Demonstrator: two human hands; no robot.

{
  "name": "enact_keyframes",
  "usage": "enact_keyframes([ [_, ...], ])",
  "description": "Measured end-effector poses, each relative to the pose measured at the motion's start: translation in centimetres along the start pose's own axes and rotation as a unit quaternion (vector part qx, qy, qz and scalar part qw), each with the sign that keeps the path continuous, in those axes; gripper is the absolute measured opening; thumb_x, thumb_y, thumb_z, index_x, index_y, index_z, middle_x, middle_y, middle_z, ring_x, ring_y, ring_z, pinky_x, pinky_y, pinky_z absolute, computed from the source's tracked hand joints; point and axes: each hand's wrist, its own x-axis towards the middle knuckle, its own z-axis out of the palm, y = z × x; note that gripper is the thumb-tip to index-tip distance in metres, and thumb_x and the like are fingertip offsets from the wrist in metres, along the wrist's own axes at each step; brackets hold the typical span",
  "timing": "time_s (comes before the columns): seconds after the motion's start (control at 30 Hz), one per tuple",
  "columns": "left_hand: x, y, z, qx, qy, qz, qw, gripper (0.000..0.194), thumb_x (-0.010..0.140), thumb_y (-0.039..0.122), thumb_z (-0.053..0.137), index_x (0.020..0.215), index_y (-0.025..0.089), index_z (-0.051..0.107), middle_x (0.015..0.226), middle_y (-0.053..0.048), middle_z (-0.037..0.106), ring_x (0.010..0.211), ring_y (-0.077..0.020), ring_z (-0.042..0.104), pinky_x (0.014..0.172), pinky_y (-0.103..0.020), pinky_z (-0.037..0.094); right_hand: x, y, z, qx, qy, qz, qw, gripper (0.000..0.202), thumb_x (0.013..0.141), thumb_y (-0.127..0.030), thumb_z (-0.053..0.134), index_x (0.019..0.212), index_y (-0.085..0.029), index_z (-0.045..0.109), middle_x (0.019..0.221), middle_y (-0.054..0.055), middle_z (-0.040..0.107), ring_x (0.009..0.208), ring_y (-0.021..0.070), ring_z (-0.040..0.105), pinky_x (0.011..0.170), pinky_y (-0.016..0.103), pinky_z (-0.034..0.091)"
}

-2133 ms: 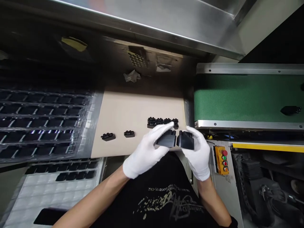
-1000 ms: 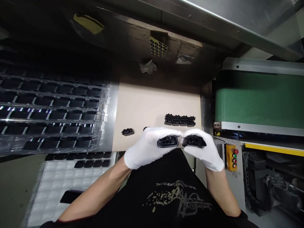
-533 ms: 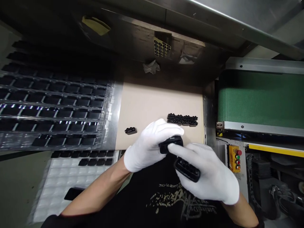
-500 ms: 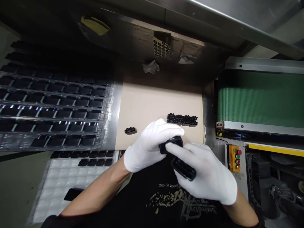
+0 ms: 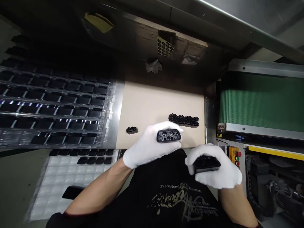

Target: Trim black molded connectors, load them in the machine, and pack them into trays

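Observation:
White gloves cover both of my hands. My left hand (image 5: 152, 144) grips a black plastic housing (image 5: 169, 136), its hollow side with round recesses turned up toward me. Lower and to the right, my right hand (image 5: 218, 167) is wrapped round another black plastic part (image 5: 206, 164), whose inside is too dark to make out. Just beyond my left hand, a cluster of small black parts (image 5: 184, 120) lies in two rows on the beige sheet (image 5: 147, 98). One single small black part (image 5: 131, 129) lies on that sheet to the left.
Stacked clear trays (image 5: 59, 107) of black pieces fill the left side. Below them is a white tray (image 5: 57, 180) with a few black parts. A green conveyor belt (image 5: 263, 101) runs at right, above a yellow button box (image 5: 234, 155). A dotted sticker sheet (image 5: 165, 47) lies at the back.
My hands have moved apart: the right one drew away to the right with its black part. The housing in my left hand now shows its recessed side fully.

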Motion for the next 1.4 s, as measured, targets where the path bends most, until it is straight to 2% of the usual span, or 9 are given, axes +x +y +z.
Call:
enact_keyframes([
  [0.2, -0.2, -0.1, -0.1, 0.018, -0.001, 0.011, 1.0, 0.018, 0.087, 0.023, 0.075, 0.105, 0.021, 0.075, 0.097, -0.004, 0.078, 0.086, -0.0229, 0.075, 0.066, -0.033, 0.063, 0.0, -0.3, -0.3, 0.023, 0.033, 0.014, 0.999, 0.041, 0.076, -0.001, 0.076, 0.11, -0.025, 0.074, 0.086, 0.0, 0.076, 0.068, 0.0106, 0.068, 0.058, 0.018, 0.057],
  [0.43, -0.4, -1.3, -0.6, 0.061, 0.024, 0.219, 0.974, 0.027, 0.091, 0.011, 0.074, 0.116, 0.02, 0.07, 0.105, -0.003, 0.078, 0.095, -0.0173, 0.076, 0.088, -0.032, 0.063, 0.8, -1.1, 0.4, -0.008, 0.044, -0.005, 0.999, 0.045, 0.079, -0.003, 0.075, 0.116, -0.028, 0.071, 0.09, 0.0, 0.077, 0.071, 0.0126, 0.071, 0.061, 0.021, 0.058],
  [0.63, -0.4, -1.9, -0.9, 0.14, 0.044, 0.34, 0.929, 0.033, 0.09, 0.005, 0.07, 0.12, 0.019, 0.066, 0.101, -0.002, 0.075, 0.094, -0.0159, 0.073, 0.084, -0.03, 0.061, 2.2, -3.0, 2.5, -0.199, 0.057, -0.032, 0.978, 0.051, 0.076, -0.001, 0.068, 0.12, -0.028, 0.07, 0.089, -0.002, 0.077, 0.069, 0.0126, 0.071, 0.065, 0.024, 0.058],
  [0.83, -0.4, -2.0, -1.2, 0.227, 0.061, 0.343, 0.909, 0.033, 0.092, 0.005, 0.065, 0.121, 0.021, 0.064, 0.104, -0.003, 0.076, 0.094, -0.0188, 0.073, 0.085, -0.035, 0.06, 3.5, -3.5, 4.9, -0.442, 0.001, 0.011, 0.897, 0.064, 0.077, -0.009, 0.064, 0.138, -0.025, 0.062, 0.085, 0.001, 0.074, 0.072, 0.017, 0.066, 0.071, 0.03, 0.054],
  [0.93, -0.1, -2.4, -1.2, 0.202, 0.037, 0.341, 0.917, 0.024, 0.093, 0.007, 0.067, 0.113, 0.02, 0.066, 0.094, -0.002, 0.075, 0.085, -0.0175, 0.072, 0.078, -0.033, 0.06, 3.3, -3.1, 4.2, -0.359, -0.053, 0.061, 0.93, 0.043, 0.073, -0.009, 0.068, 0.113, -0.026, 0.071, 0.082, -0.002, 0.073, 0.068, 0.0142, 0.064, 0.066, 0.027, 0.051],
  [1.03, 0.0, -2.6, -1.3, 0.108, 0.027, 0.292, 0.95, 0.023, 0.091, 0.008, 0.073, 0.111, 0.019, 0.069, 0.099, -0.004, 0.077, 0.091, -0.0181, 0.075, 0.082, -0.032, 0.062, 2.4, -2.0, 2.8, -0.13, -0.109, 0.061, 0.983, 0.023, 0.072, -0.016, 0.08, 0.092, -0.023, 0.071, 0.084, -0.001, 0.075, 0.072, 0.0141, 0.069, 0.066, 0.025, 0.055],
  [1.13, -0.2, -2.2, -1.7, 0.016, 0.015, 0.235, 0.972, 0.024, 0.089, 0.012, 0.078, 0.111, 0.018, 0.071, 0.103, -0.004, 0.078, 0.093, -0.0176, 0.077, 0.084, -0.029, 0.064, 1.4, -0.9, 1.8, -0.011, -0.033, 0.057, 0.998, 0.026, 0.077, -0.022, 0.083, 0.098, -0.02, 0.068, 0.084, 0.002, 0.075, 0.073, 0.0156, 0.071, 0.067, 0.027, 0.059],
  [1.23, -0.4, -1.8, -2.0, -0.037, -0.01, 0.195, 0.98, 0.025, 0.09, 0.013, 0.079, 0.113, 0.019, 0.071, 0.101, -0.004, 0.079, 0.091, -0.0174, 0.077, 0.082, -0.028, 0.065, 0.9, -0.6, 1.8, -0.016, 0.056, 0.041, 0.997, 0.027, 0.081, -0.013, 0.078, 0.103, -0.021, 0.064, 0.086, 0.002, 0.073, 0.072, 0.0143, 0.07, 0.063, 0.026, 0.057],
  [1.4, -0.8, -1.3, -1.9, 0.001, 0.041, 0.209, 0.977, 0.025, 0.089, 0.013, 0.078, 0.113, 0.019, 0.072, 0.104, -0.005, 0.079, 0.093, -0.0195, 0.077, 0.085, -0.031, 0.065, 1.4, -1.6, 2.6, -0.006, 0.063, 0.004, 0.998, 0.033, 0.082, -0.009, 0.079, 0.107, -0.025, 0.064, 0.09, 0.002, 0.073, 0.075, 0.015, 0.071, 0.062, 0.026, 0.056],
])
